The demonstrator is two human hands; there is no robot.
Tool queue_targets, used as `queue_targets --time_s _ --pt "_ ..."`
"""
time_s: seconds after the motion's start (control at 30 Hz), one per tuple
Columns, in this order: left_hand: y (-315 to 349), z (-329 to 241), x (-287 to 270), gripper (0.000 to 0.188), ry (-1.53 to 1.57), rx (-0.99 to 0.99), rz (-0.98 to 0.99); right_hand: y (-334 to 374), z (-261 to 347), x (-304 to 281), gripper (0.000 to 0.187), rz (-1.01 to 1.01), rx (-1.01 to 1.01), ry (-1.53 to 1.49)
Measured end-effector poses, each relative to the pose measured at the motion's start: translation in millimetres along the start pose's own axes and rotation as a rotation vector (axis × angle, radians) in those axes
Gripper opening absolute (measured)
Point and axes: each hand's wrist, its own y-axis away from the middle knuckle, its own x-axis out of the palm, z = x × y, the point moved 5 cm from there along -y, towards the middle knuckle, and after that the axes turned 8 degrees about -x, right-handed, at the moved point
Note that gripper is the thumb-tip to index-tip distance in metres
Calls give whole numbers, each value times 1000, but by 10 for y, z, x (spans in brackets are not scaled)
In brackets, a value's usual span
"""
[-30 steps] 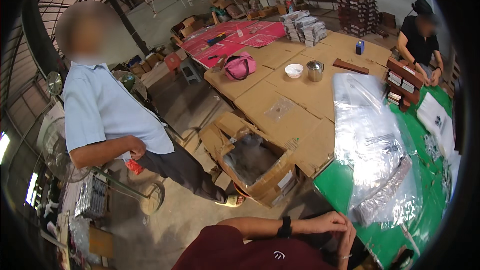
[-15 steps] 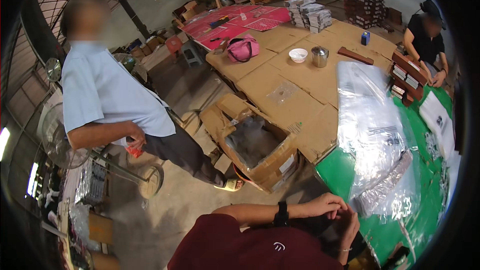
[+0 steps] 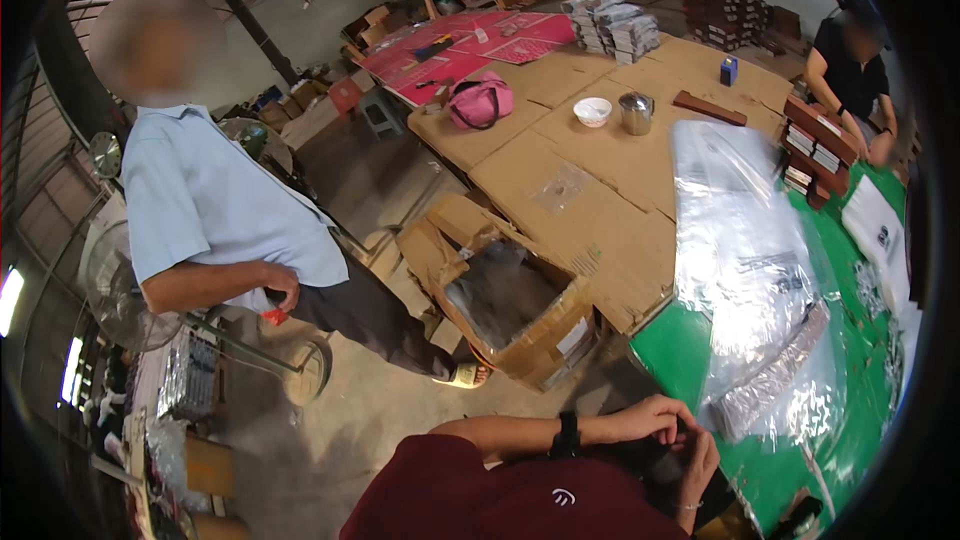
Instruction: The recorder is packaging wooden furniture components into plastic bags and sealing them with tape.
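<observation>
The near shirt [image 3: 470, 490] is maroon with a white curved mark, the wristband [image 3: 567, 435] black. The bags [image 3: 730, 205] are clear with white glare and dark print; the wrapped bundle [image 3: 770, 385] is silvery grey. The near tabletop [image 3: 665, 345] is green, the cardboard [image 3: 620, 165] tan, the far tabletop [image 3: 405, 65] pinkish red with pale lines. The handbag [image 3: 500, 92] is pink with dark handles, the bowl [image 3: 592, 116] white, the jug [image 3: 636, 120] silver.

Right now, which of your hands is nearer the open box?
Left: the left hand is to the lower right of the box; the right hand is farther off that way.
</observation>
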Motion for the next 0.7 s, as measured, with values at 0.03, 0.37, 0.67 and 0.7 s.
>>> queue_targets --time_s 0.03,0.37,0.67,0.7 --pt "1 18 -7 30 -12 -15 -6 7 -29 -12 42 8 1 -11" --pt "-29 63 -35 24 -19 8 6 -7 -135 -45 30 20 -13 -46" --pt "-8 134 -102 27 7 -69 -36 22 9 64 23 -3 43 -106" --pt "6 146 -96 29 11 -89 -38 37 22 75 23 -12 44 -108"
